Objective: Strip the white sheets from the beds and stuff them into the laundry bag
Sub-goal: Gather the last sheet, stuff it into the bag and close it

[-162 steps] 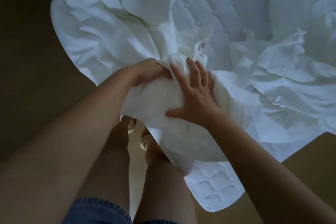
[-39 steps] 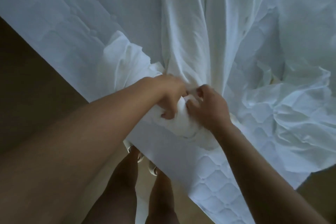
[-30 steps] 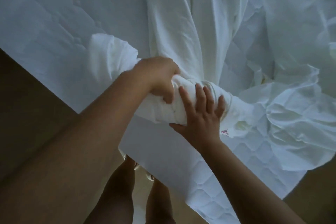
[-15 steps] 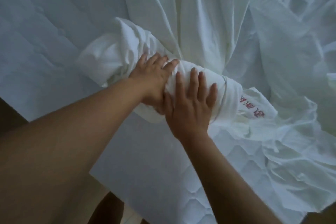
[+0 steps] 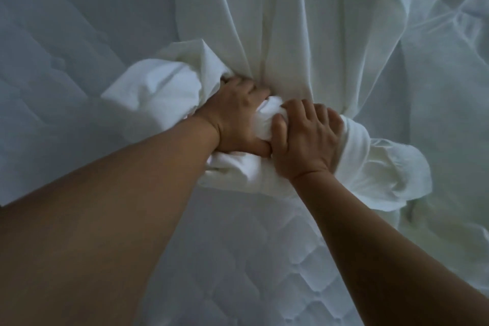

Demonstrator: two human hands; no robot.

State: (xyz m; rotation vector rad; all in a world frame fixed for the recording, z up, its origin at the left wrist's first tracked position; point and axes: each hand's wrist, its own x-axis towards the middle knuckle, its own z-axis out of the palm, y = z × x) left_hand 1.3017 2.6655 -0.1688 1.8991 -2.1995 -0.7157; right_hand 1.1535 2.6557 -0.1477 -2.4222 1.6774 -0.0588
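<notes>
While both hands are sunk in the cloth, I see the white sheet (image 5: 304, 21) gathered into a thick roll lying across the quilted mattress (image 5: 251, 259), its loose length running in long folds toward the top of the view. The left hand (image 5: 235, 116) is clenched on the roll, fingers dug into the bunched fabric. The right hand (image 5: 304, 140) sits just beside it, fingers curled over the roll and thumb pressed in, the two thumbs touching. Bare quilting lies open left of the roll and below it, between my arms; to the right, more crumpled sheet covers the bed. The bedding runs out of frame wherever I can follow it, so I cannot tell where the mattress ends. My left forearm (image 5: 105, 219) hides the lower left corner, the left fingertips vanish into the folds, and in the dim light the far right creases are hard to make out.
</notes>
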